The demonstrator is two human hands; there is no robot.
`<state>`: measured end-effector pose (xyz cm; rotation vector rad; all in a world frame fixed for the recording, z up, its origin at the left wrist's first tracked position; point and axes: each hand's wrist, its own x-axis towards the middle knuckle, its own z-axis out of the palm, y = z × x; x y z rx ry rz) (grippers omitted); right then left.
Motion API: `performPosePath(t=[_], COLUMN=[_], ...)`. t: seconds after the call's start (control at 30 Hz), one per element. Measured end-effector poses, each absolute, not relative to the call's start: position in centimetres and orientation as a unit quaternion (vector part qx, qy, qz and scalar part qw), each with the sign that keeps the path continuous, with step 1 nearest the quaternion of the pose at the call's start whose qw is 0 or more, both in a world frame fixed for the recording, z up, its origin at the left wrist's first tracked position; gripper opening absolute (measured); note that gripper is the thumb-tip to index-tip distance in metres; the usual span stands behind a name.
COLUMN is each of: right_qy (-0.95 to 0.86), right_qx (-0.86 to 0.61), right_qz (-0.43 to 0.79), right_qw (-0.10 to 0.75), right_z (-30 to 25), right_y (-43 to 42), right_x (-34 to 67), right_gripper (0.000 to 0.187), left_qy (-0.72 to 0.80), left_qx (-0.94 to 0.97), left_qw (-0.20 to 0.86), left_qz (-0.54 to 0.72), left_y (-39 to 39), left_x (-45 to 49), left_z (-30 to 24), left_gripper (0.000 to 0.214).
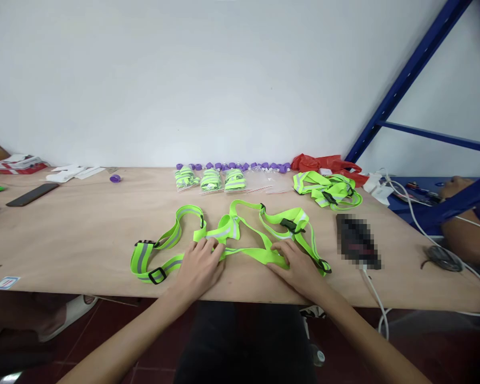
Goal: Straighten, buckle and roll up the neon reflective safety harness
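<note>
A neon-yellow reflective safety harness of elastic straps with grey stripes lies spread on the table before me. Black buckles and sliders show on it, among them a side-release buckle at the right and a square slider at the left. My left hand is closed over the strap near the harness's middle, fingers bent, the grip partly hidden beneath them. To its right, my right hand has a strap between thumb and fingers, just below the side-release buckle.
Three bagged harnesses sit behind, beside flat transparent bags and a row of purple pieces. Another harness lies back right near red plastic. A cabled, blurred-out device is right; another person's arm shows beyond blue shelving.
</note>
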<state>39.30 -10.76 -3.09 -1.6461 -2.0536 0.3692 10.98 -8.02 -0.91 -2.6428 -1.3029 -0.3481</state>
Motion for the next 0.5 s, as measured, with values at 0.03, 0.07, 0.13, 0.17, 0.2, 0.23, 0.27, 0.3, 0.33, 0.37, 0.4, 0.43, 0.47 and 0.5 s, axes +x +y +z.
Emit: performPosePath(t=[0.03,0.07,0.13,0.17,0.2,0.23,0.27,0.3,0.33,0.37,0.4,0.43,0.47,0.5], right_qy=[-0.751,-0.751,-0.753,-0.753,-0.754,-0.754,-0.753,-0.752,-0.751,-0.75,-0.75,-0.75,-0.75,-0.751], right_qx=[-0.6,-0.598,-0.594,-0.592,-0.592,-0.592,-0.593,-0.595,-0.597,-0.599,-0.599,-0.599,-0.599,-0.597], right_qz=[0.132,0.129,0.124,0.124,0.123,0.124,0.124,0.125,0.125,0.126,0.126,0.125,0.125,0.124], right_qw=[0.243,0.247,0.255,0.257,0.258,0.258,0.257,0.255,0.253,0.251,0.25,0.25,0.251,0.252], right_z=[-3.2,-3.3,-3.5,-3.6,-3.7,-3.7,-3.8,-3.8,-3.8,-3.8,-3.9,-3.9,-3.9,-3.9], right_y=[-10.8,-10.8,-10.7,-10.7,-10.7,-10.7,-10.7,-10.6,-10.6,-10.6,-10.6,-10.7,-10.7,-10.7], right_x=[39.5,39.6,39.8,39.8,39.9,39.9,39.9,39.9,39.9,39.9,39.9,39.9,39.9,39.9], right_gripper=[0.022,0.021,0.02,0.02,0.021,0.022,0.023,0.024,0.025,0.025,0.025,0.024,0.023,0.023], left_qy=[-0.433,-0.427,-0.411,-0.405,-0.404,-0.411,-0.425,-0.442,-0.456,-0.464,-0.465,-0.46,-0.455,-0.455], left_qx=[-0.89,-0.893,-0.9,-0.901,-0.9,-0.894,-0.885,-0.874,-0.864,-0.855,-0.85,-0.847,-0.842,-0.833], left_qw=[0.087,0.083,0.054,0.029,-0.001,-0.035,-0.068,-0.102,-0.135,-0.166,-0.196,-0.224,-0.253,-0.286], left_qz=[-0.116,-0.119,-0.137,-0.149,-0.162,-0.172,-0.175,-0.172,-0.166,-0.159,-0.151,-0.144,-0.139,-0.135], left_y=[-7.9,-7.7,-7.5,-7.4,-7.3,-7.2,-7.1,-6.9,-6.7,-6.4,-6.2,-6.0,-5.8,-5.6], left_x=[10.2,9.3,7.6,7.0,6.5,6.1,6.0,5.9,6.0,6.1,6.2,6.3,6.5,6.7], left_z=[-0.9,-0.8,-0.4,-0.2,0.2,0.7,1.2,1.7,2.3,2.8,3.3,3.7,4.0,4.3], left_gripper=[0.013,0.017,0.023,0.026,0.027,0.027,0.027,0.026,0.027,0.028,0.03,0.032,0.037,0.043])
